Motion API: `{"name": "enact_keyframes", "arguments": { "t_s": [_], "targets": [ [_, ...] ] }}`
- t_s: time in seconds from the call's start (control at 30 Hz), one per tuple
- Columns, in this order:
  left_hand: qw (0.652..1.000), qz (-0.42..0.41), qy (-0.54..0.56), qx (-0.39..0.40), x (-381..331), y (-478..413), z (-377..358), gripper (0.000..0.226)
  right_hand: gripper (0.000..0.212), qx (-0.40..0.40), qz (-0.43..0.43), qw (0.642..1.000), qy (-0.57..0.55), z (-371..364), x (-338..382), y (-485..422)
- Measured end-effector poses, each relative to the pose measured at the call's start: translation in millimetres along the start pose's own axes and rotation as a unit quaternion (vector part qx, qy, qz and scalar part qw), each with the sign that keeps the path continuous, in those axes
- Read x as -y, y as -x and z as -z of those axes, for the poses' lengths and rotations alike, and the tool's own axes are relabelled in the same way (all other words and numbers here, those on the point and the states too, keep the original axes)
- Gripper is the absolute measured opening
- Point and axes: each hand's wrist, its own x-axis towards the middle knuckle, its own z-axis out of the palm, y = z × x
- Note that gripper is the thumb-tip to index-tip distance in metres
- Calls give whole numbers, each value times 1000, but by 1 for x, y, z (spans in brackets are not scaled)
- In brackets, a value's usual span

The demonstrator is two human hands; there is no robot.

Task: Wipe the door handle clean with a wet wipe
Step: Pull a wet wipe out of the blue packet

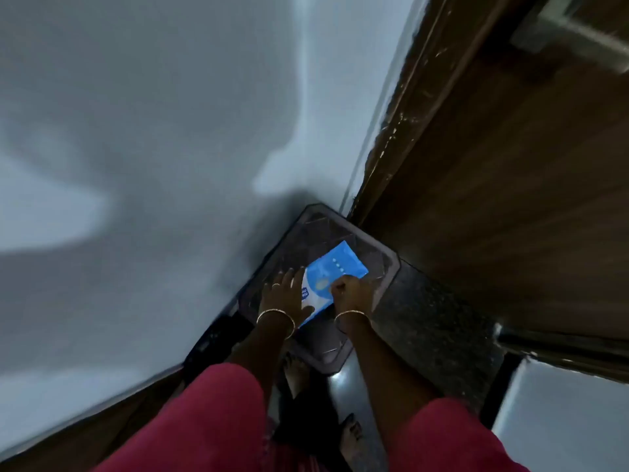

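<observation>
- The left hand (284, 296) lies flat with fingers spread on the near-left edge of the blue wet wipe pack (340, 265), probably to pin it down.
- The right hand (350, 289) has its fingers curled and pinches at the pack's middle. Whether it has the flap or a wipe is too blurred to tell.
- The pack rests on a dark stool (391, 267) in the corner between the pale wall (153, 114) and the wooden door (510, 172).
- The door handle (575, 34) is far right, well apart and untouched.

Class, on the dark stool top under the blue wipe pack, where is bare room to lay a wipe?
Bare: the stool top far corner by the wall and door frame, and its near corner toward the person. Crowded: the middle, under the wipe pack, left hand and right hand.
</observation>
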Motion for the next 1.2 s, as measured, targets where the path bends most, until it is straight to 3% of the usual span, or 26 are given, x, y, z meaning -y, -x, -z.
{"name": "enact_keyframes", "arguments": {
  "t_s": [0.4,0.6,0.87,1.03,1.2],
  "targets": [
    [997,-32,68,-10,15,-29,-63,105,19,10,-21,998,56,-57,-7,-36],
    [997,-41,68,14,22,-36,-65,109,25,33,6,991,127,-69,-12,-46],
    [995,-45,80,32,26,-40,-64,108,36,37,16,988,147,-79,-18,-43],
    [994,-45,91,36,28,-41,-67,107,30,16,23,992,124,-81,-22,-42],
    [995,-42,91,22,28,-42,-70,110,38,38,41,983,177,-83,-20,-44]
  ]
}}
